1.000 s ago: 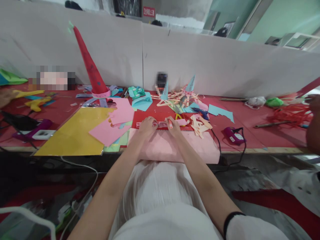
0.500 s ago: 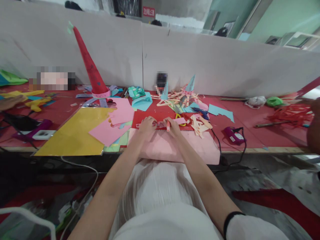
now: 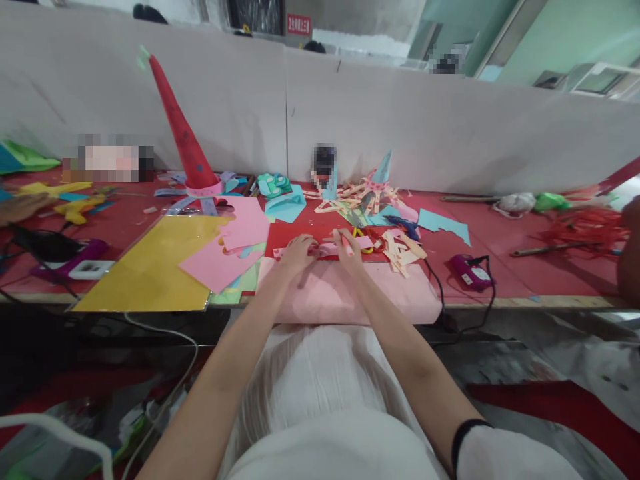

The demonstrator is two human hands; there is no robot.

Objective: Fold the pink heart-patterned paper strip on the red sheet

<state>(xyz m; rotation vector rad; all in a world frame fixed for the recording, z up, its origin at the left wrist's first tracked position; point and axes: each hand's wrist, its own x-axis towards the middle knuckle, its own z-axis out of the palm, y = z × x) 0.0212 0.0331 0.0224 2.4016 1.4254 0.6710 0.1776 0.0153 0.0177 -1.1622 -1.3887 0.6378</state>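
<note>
Our left hand (image 3: 300,251) has its fingers bent over one pink strip (image 3: 328,251), seemingly to steady it; whether they pinch it, we cannot tell. Our right fingers close round one pen-like stick (image 3: 349,249), perhaps to keep it handy, with the strip running between both hands' fingers. Right of them lies one heap of pale strips (image 3: 404,253), too tangled to count. Beyond our fingertips stand two blue cones (image 3: 383,169); farther left, one red cone (image 3: 186,137).
</note>
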